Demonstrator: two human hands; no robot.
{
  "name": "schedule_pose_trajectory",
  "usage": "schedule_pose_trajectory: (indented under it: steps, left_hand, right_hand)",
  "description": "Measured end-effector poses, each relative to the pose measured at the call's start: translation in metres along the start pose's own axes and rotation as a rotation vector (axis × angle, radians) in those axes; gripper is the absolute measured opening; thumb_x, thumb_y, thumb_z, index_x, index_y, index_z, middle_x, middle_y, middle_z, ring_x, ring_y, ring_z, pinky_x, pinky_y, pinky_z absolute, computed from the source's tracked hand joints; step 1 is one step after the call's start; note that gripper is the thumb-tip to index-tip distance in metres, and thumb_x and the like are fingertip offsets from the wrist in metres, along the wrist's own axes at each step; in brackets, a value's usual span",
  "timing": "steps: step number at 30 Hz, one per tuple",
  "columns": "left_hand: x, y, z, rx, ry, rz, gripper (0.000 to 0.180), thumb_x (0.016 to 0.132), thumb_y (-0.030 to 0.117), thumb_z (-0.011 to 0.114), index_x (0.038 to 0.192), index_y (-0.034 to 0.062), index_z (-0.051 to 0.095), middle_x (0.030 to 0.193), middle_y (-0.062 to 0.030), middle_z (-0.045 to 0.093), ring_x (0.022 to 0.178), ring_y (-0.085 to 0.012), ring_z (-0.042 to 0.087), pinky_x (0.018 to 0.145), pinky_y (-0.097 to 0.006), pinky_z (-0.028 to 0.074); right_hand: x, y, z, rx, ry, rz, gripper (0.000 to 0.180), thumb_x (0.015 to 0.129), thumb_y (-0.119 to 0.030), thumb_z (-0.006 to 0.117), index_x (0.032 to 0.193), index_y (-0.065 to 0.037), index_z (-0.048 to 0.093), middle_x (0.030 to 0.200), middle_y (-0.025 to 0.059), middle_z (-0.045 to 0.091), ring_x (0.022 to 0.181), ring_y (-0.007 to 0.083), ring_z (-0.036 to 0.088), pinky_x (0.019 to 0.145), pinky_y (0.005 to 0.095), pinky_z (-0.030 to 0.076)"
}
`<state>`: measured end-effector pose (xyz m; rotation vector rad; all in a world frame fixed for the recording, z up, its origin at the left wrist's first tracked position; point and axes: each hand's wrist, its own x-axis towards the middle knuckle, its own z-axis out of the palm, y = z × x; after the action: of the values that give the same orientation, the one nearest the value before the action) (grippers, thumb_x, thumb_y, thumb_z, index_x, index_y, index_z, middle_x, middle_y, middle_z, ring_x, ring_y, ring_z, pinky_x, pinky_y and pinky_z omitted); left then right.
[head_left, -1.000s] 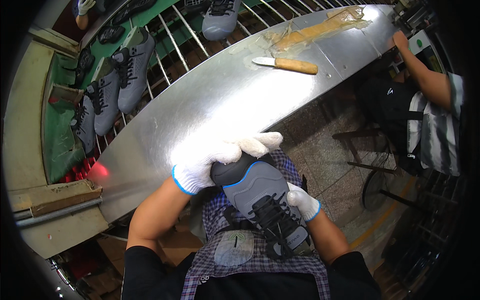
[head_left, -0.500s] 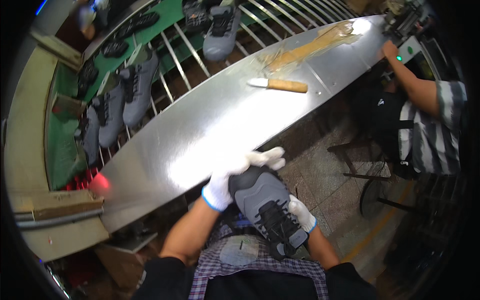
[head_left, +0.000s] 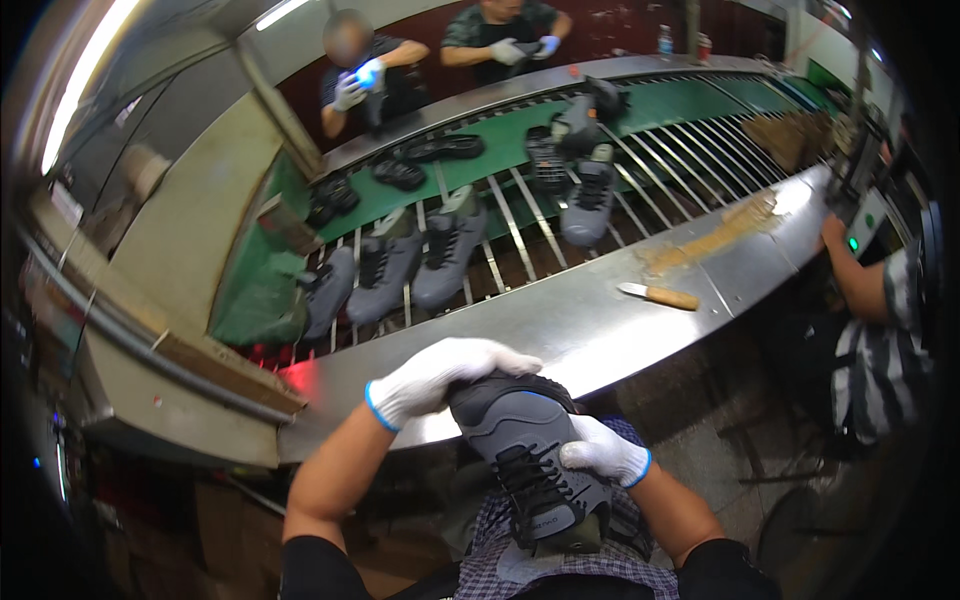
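Note:
A grey shoe (head_left: 525,440) with a black toe and black laces is held in front of my apron, its toe pointing away from me and its tongue toward my body. My left hand (head_left: 450,378), in a white knit glove, curves over the toe, with its fingers along the far edge. On the shoe's right side, my gloved right hand (head_left: 605,448) grips it with the thumb on the upper; its other fingers are mostly hidden. The sole faces away and shows only as a dark rim.
Beyond a metal ledge (head_left: 560,325) bearing a wood-handled knife (head_left: 658,295) and brown tape (head_left: 710,236) runs a roller rack (head_left: 515,235) with several grey shoes (head_left: 448,245). A green belt (head_left: 465,172) lies behind it. Two people work across; another person (head_left: 880,330) sits at right.
The view has tilted up and swung left, bringing the far workers into sight. Both hands still hold the shoe; my left fingers, spread past the toe before, now lie closer along it.

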<state>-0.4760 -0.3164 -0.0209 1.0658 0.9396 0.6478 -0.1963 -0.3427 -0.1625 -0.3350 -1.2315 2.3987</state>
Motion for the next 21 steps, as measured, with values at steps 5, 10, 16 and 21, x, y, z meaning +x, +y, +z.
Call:
schedule_pose_trajectory:
  steps: [5, 10, 16, 21]
  left_hand:
    - [0.016, -0.015, 0.009, 0.277, -0.062, 0.007, 0.042, 0.108, 0.028, 0.059, 0.129, -0.0052, 0.076, 0.133, -0.0187, 0.076, 0.125, -0.0268, 0.07, 0.116, -0.04, 0.05]
    - [0.015, -0.06, 0.021, -0.029, 0.052, 0.048, 0.041, 0.111, 0.026, 0.06, 0.132, -0.0076, 0.071, 0.125, -0.0202, 0.077, 0.116, -0.0266, 0.075, 0.108, -0.038, 0.057]
    - [0.026, -0.05, 0.024, 0.179, 0.225, 0.149, 0.038, 0.112, 0.025, 0.06, 0.126, -0.0062, 0.075, 0.113, -0.0168, 0.08, 0.11, -0.0227, 0.075, 0.103, -0.037, 0.057]
    - [0.031, -0.023, -0.004, 0.646, 0.45, 0.096, 0.048, 0.106, 0.044, 0.063, 0.099, 0.0001, 0.08, 0.09, -0.0113, 0.078, 0.086, -0.0189, 0.071, 0.086, -0.034, 0.055]
  right_hand:
    - [-0.004, 0.046, -0.014, 0.077, 0.015, 0.058, 0.09, 0.096, -0.05, 0.08, 0.157, 0.007, 0.047, 0.146, 0.0121, 0.066, 0.13, 0.0186, 0.063, 0.112, 0.0353, 0.052]
    - [-0.019, 0.108, -0.014, 0.28, 0.121, 0.074, 0.091, 0.095, -0.064, 0.078, 0.15, 0.005, 0.055, 0.14, 0.0102, 0.069, 0.122, 0.0149, 0.066, 0.106, 0.0328, 0.056]
    - [-0.021, 0.065, -0.008, 0.136, 0.167, 0.051, 0.076, 0.1, -0.048, 0.074, 0.149, 0.008, 0.056, 0.14, 0.0112, 0.069, 0.124, 0.0165, 0.065, 0.109, 0.0338, 0.052]
    - [0.01, 0.002, 0.026, -0.253, 0.341, 0.011, 0.068, 0.106, -0.04, 0.069, 0.154, 0.005, 0.053, 0.142, 0.0139, 0.068, 0.128, 0.0192, 0.063, 0.114, 0.0359, 0.048]
